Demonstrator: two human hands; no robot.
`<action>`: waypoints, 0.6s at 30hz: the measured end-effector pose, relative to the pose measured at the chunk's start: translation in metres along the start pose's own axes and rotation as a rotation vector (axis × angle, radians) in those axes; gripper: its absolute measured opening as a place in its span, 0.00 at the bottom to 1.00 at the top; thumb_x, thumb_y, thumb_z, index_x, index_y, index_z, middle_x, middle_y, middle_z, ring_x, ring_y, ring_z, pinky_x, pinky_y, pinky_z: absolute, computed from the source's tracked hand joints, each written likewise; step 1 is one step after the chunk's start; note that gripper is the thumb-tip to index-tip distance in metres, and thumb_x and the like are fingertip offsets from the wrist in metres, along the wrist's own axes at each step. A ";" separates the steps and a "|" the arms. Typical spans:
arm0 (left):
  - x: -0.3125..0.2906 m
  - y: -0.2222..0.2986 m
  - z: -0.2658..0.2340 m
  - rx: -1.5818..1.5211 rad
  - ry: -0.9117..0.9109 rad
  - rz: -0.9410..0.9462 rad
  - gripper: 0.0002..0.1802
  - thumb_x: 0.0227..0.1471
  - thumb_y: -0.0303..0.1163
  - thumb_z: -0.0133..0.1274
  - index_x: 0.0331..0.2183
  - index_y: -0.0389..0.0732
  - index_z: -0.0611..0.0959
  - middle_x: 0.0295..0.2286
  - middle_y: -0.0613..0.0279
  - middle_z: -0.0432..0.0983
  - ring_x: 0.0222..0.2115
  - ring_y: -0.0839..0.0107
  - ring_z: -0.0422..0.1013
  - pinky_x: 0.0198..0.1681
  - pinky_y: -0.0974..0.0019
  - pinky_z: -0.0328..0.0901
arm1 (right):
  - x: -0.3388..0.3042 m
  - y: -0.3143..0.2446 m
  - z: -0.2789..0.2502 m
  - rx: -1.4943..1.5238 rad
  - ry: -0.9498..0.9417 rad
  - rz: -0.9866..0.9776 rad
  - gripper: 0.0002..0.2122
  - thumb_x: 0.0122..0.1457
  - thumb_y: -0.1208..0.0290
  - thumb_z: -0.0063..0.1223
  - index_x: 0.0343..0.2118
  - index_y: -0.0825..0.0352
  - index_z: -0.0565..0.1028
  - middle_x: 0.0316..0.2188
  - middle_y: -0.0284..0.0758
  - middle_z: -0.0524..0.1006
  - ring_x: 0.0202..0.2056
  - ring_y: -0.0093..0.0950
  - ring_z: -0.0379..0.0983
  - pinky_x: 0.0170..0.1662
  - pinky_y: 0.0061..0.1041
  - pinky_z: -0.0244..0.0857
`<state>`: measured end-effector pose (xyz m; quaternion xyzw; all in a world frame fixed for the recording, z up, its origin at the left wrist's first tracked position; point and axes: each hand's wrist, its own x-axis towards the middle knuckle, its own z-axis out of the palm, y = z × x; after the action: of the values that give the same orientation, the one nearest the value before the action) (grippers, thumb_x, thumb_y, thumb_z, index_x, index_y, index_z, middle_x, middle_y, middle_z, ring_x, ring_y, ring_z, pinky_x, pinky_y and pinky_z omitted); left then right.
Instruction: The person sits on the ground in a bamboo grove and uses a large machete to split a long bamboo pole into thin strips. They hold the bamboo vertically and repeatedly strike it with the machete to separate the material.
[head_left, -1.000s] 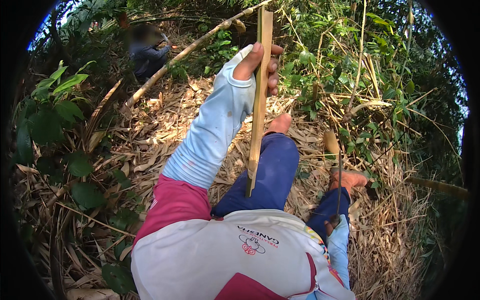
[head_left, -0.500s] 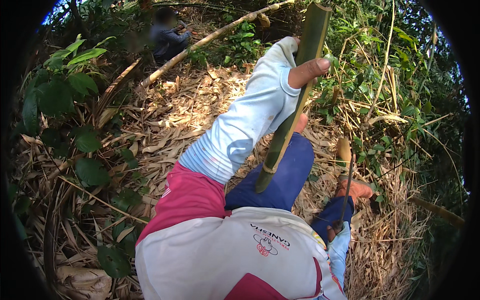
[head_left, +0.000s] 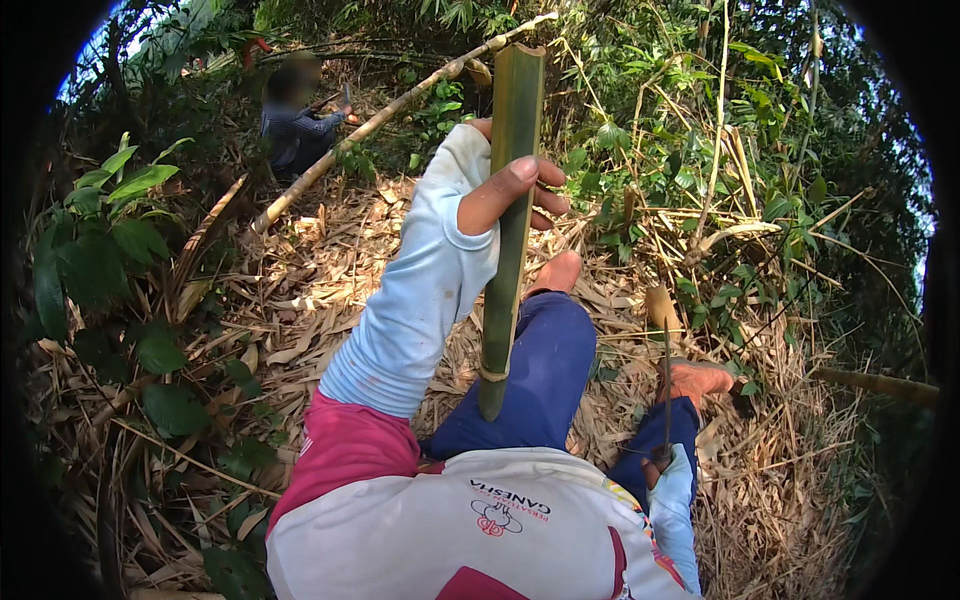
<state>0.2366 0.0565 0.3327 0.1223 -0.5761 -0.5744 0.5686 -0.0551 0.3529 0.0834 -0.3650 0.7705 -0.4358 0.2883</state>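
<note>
Turned since a second ago, the split bamboo strip point(head_left: 509, 255) now shows its green outer face instead of its pale edge. It stands nearly upright in the left hand point(head_left: 503, 196), thumb across its front, its lower tip before the blue trousers point(head_left: 556, 365). Lower down, the right hand point(head_left: 662, 470) grips a long-bladed knife point(head_left: 668, 390).

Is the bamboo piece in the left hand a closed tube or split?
Split: the bamboo piece shows a shallow curved far end, not a full ring.
</note>
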 end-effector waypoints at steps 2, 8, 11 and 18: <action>0.001 -0.001 -0.001 -0.022 -0.020 0.004 0.31 0.55 0.37 0.57 0.50 0.30 0.61 0.32 0.48 0.76 0.30 0.61 0.78 0.31 0.62 0.77 | 0.001 0.005 -0.001 -0.043 0.006 -0.025 0.10 0.50 0.79 0.60 0.34 0.66 0.70 0.24 0.28 0.71 0.27 0.18 0.64 0.33 0.20 0.61; 0.002 -0.002 -0.002 -0.043 -0.044 0.006 0.29 0.55 0.39 0.57 0.49 0.30 0.63 0.31 0.51 0.76 0.30 0.63 0.78 0.31 0.62 0.77 | -0.001 0.004 -0.001 -0.074 0.028 -0.046 0.11 0.49 0.78 0.61 0.34 0.66 0.70 0.23 0.29 0.70 0.25 0.18 0.62 0.32 0.20 0.61; 0.003 -0.004 -0.004 -0.061 -0.065 -0.023 0.27 0.56 0.41 0.55 0.48 0.31 0.66 0.31 0.52 0.76 0.29 0.64 0.78 0.31 0.62 0.76 | -0.002 0.004 0.002 -0.066 0.024 -0.037 0.11 0.49 0.78 0.61 0.34 0.66 0.71 0.22 0.28 0.70 0.25 0.18 0.62 0.31 0.20 0.61; 0.004 -0.004 -0.015 -0.143 -0.121 -0.090 0.29 0.61 0.46 0.45 0.53 0.31 0.66 0.33 0.52 0.75 0.30 0.64 0.76 0.33 0.60 0.74 | -0.005 -0.002 0.005 -0.130 -0.013 -0.054 0.11 0.50 0.79 0.61 0.34 0.66 0.71 0.21 0.27 0.70 0.24 0.17 0.61 0.29 0.20 0.59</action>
<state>0.2455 0.0440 0.3269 0.0720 -0.5608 -0.6455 0.5135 -0.0479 0.3535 0.0838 -0.4065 0.7851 -0.3902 0.2570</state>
